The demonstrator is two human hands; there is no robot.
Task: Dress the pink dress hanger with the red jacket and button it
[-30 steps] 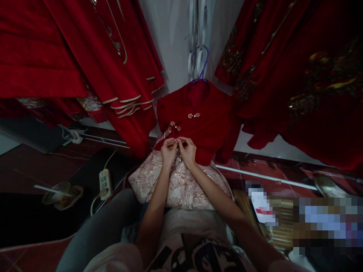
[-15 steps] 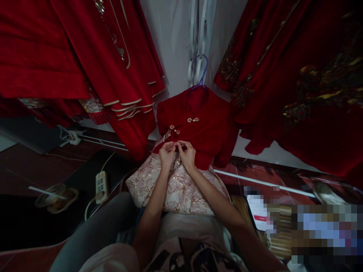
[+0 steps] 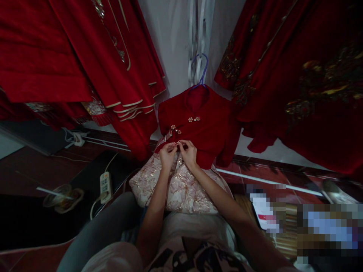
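Observation:
A red jacket (image 3: 210, 134) hangs in front of me on a purple hanger (image 3: 203, 73). Two beaded flower clasps, an upper one (image 3: 194, 119) and a side one (image 3: 176, 130), sit on its front. At the jacket's lower front, my left hand (image 3: 168, 156) and my right hand (image 3: 188, 155) meet in a pinch. Between their fingertips shows a small beaded clasp (image 3: 178, 143), mostly covered by the fingers. Beneath the jacket, a pale pink and gold brocade garment (image 3: 195, 198) spreads over my lap, under both forearms.
Red garments (image 3: 127, 79) hang at left, and embroidered red ones (image 3: 272, 113) at right. A power strip (image 3: 106, 187) and a plastic cup with a straw (image 3: 64, 198) are on the dark surface at left. A phone (image 3: 262, 211) lies on the slatted wood at right.
The view has shifted slightly, so most things appear a little farther right. Both hands keep their pinch at the clasp, with only tiny finger movement.

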